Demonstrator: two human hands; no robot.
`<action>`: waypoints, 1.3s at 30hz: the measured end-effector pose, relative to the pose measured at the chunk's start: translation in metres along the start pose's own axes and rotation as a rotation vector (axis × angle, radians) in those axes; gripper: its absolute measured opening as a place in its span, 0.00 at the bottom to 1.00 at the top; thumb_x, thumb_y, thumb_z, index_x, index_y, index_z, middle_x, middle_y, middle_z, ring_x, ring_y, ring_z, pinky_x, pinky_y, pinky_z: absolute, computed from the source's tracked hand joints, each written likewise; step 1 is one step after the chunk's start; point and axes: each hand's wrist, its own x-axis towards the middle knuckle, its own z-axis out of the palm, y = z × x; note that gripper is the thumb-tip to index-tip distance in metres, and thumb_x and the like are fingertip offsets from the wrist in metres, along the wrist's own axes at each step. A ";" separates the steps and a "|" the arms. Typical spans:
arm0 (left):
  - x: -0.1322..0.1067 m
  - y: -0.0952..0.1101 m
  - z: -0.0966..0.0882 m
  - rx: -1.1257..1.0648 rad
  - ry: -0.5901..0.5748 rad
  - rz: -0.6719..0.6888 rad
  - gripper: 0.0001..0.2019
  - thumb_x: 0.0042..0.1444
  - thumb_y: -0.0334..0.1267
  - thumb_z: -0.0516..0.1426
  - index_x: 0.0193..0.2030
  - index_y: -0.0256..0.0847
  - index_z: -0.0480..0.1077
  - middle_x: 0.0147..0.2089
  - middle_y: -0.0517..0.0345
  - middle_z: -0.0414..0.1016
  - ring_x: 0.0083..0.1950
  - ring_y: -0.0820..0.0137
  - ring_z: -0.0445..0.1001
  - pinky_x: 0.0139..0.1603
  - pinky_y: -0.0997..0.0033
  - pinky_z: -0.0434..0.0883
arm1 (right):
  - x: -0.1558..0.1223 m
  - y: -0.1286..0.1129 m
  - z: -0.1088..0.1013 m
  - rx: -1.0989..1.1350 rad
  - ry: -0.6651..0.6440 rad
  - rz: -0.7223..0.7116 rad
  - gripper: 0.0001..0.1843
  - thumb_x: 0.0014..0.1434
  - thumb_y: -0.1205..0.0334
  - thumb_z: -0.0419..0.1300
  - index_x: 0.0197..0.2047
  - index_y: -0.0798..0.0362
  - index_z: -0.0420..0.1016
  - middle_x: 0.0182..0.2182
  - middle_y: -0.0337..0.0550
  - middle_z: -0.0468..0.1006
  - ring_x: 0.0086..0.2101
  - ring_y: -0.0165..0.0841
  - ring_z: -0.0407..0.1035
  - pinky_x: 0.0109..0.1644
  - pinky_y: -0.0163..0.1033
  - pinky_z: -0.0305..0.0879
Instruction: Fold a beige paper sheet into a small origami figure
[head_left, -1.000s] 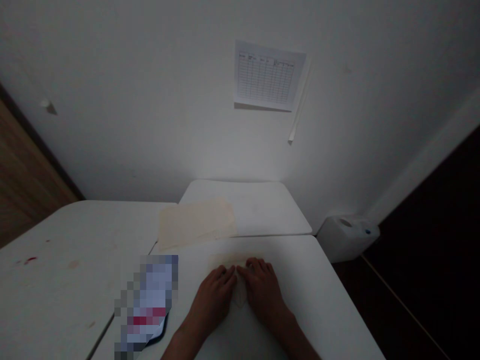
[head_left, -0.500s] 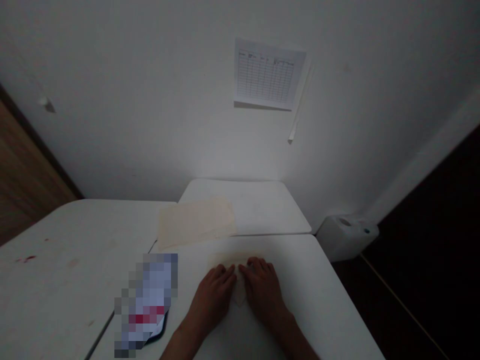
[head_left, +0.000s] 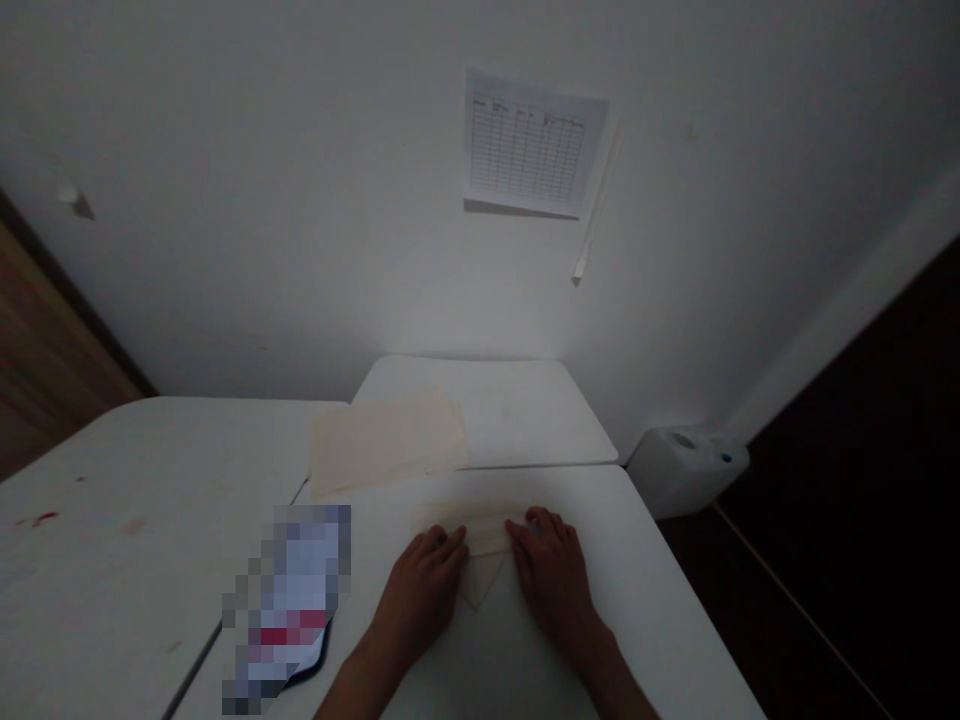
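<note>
A thin cream sheet of paper lies partly folded on the white table, with a pointed flap towards me. My left hand presses on its left side, fingers bent together and thumb tip at the fold. On the right side my right hand holds the paper, its thumb on the fold and its fingers curled at the far edge. Between the two thumbs the crease shows as a straight line. My fingers cover both ends of the paper.
More cream paper lies flat behind my left hand, across a table joint. A phone-like object, mostly blurred out, rests at the left. A white plastic container stands beyond the table's right edge. A printed chart hangs on the wall.
My right hand has moved to the right along the fold, away from my left hand. More of the folded paper shows between them. The left hand stays nearly in place.
</note>
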 end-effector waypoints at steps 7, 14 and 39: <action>-0.001 -0.003 0.005 -0.001 0.023 0.002 0.17 0.53 0.22 0.54 0.47 0.40 0.73 0.56 0.52 0.74 0.52 0.59 0.69 0.52 0.54 0.69 | -0.003 0.013 0.003 -0.033 0.062 0.028 0.14 0.64 0.65 0.53 0.51 0.43 0.73 0.47 0.45 0.71 0.47 0.39 0.64 0.50 0.44 0.57; -0.001 -0.003 0.007 -0.007 0.077 0.006 0.16 0.52 0.22 0.54 0.46 0.39 0.74 0.56 0.53 0.74 0.51 0.58 0.69 0.52 0.54 0.70 | 0.001 0.010 0.003 -0.004 0.157 0.018 0.11 0.65 0.65 0.53 0.47 0.49 0.73 0.45 0.47 0.71 0.46 0.40 0.64 0.51 0.46 0.57; 0.000 0.006 0.000 0.023 -0.055 -0.020 0.27 0.53 0.18 0.50 0.59 0.39 0.65 0.60 0.54 0.70 0.53 0.58 0.68 0.53 0.54 0.66 | 0.025 -0.035 0.012 0.175 -0.075 -0.112 0.12 0.61 0.67 0.57 0.45 0.44 0.75 0.42 0.42 0.71 0.44 0.37 0.63 0.50 0.42 0.56</action>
